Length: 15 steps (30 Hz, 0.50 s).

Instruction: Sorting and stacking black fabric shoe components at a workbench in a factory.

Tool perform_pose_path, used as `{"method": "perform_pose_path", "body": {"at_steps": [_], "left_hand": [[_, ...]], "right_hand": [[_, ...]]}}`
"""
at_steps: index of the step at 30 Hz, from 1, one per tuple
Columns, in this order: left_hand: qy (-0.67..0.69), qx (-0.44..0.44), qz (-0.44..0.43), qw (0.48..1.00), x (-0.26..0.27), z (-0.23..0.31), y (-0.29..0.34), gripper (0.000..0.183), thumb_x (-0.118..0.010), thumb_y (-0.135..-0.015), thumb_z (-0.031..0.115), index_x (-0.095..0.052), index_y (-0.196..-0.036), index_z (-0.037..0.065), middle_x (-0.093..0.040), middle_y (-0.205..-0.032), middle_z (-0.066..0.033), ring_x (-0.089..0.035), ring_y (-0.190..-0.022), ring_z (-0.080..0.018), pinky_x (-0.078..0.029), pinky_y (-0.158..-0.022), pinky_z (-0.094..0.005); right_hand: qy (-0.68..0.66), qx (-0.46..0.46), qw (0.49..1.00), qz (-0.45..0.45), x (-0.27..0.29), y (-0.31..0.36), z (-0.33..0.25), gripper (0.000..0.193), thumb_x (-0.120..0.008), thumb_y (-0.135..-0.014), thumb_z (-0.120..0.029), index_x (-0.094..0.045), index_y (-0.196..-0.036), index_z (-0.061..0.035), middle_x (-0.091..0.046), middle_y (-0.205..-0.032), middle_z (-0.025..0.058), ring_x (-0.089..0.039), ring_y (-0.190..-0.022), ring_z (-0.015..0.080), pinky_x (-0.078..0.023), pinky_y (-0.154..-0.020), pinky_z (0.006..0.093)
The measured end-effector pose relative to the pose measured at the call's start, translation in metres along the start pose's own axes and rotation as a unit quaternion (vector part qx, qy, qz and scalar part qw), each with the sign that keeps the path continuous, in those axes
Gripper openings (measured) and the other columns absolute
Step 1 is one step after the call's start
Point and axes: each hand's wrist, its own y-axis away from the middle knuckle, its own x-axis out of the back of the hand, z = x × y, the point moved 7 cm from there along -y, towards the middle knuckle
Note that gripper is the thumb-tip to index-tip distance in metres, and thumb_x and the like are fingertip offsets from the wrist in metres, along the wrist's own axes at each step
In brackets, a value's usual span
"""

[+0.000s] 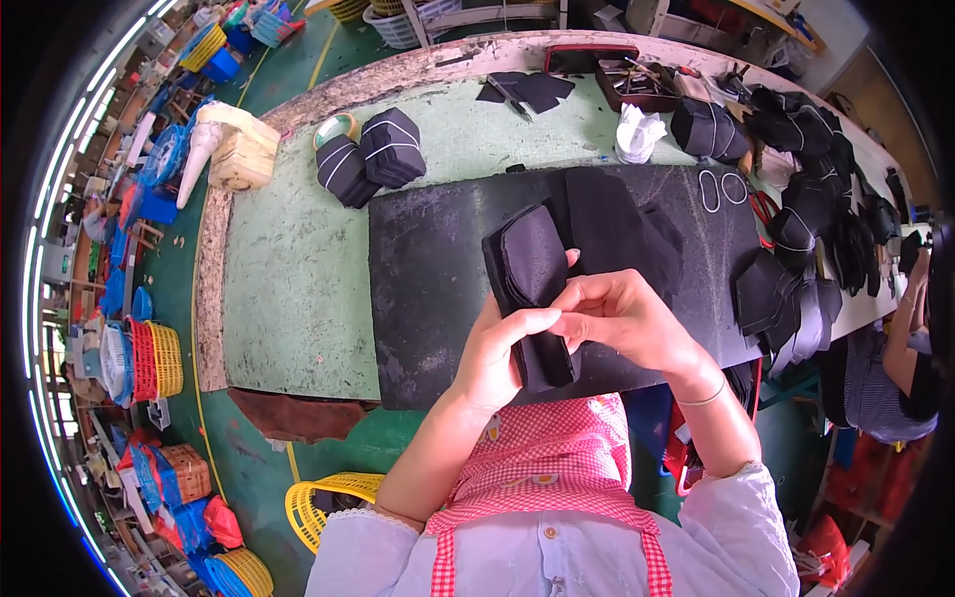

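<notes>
The wearer stands close against the near side of the worktop, arms bent, holding a thick stack of black pieces up over the near edge of a dark mat, perhaps so that its edges face the eyes. The left hand is wrapped closed round the stack's near half, thumb across the front and a fingertip showing beyond the right side, a grip that looks meant to stop the layers slipping apart. The right hand is half curled, its thumb and bent forefinger drawn together at the stack's right edge beside the left thumb; whether a layer is caught between them, I cannot tell. Just beyond lies a loose black pile on the mat, within easy reach, I'd say. The scissors rest to its right, loops toward the far side, probably handy for the right arm. Far left, two bundles stand banded beside a roll of tape, the bands seemingly there to keep them square, while more black bundles crowd the far right, apparently parked clear of the mat
</notes>
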Motion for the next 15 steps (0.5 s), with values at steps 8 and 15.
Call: {"method": "perform_pose_path", "body": {"at_steps": [8, 15], "left_hand": [[-0.021, 0.016, -0.038, 0.999, -0.004, 0.005, 0.002, 0.069, -0.049, -0.072, 0.004, -0.041, -0.139, -0.008, -0.058, -0.127, -0.0170, -0.061, -0.089, -0.0202, -0.052, -0.081, -0.0336], [-0.052, -0.044, -0.003, 0.998, 0.006, 0.017, 0.000, 0.072, -0.043, -0.067, -0.003, -0.042, -0.139, -0.009, -0.050, -0.143, -0.0231, -0.062, -0.116, -0.0289, -0.050, -0.098, -0.0383]], "right_hand": [[0.035, -0.022, 0.999, -0.018, -0.006, 0.002, -0.004, 0.016, -0.066, -0.093, -0.004, -0.070, -0.102, 0.0080, -0.070, -0.085, 0.0087, -0.068, -0.078, 0.0124, -0.058, -0.076, 0.0263], [0.052, 0.012, 0.997, 0.047, 0.002, 0.001, -0.005, 0.014, -0.067, -0.090, -0.002, -0.069, -0.099, 0.0082, -0.070, -0.084, 0.0087, -0.069, -0.075, 0.0124, -0.058, -0.072, 0.0259]]}}
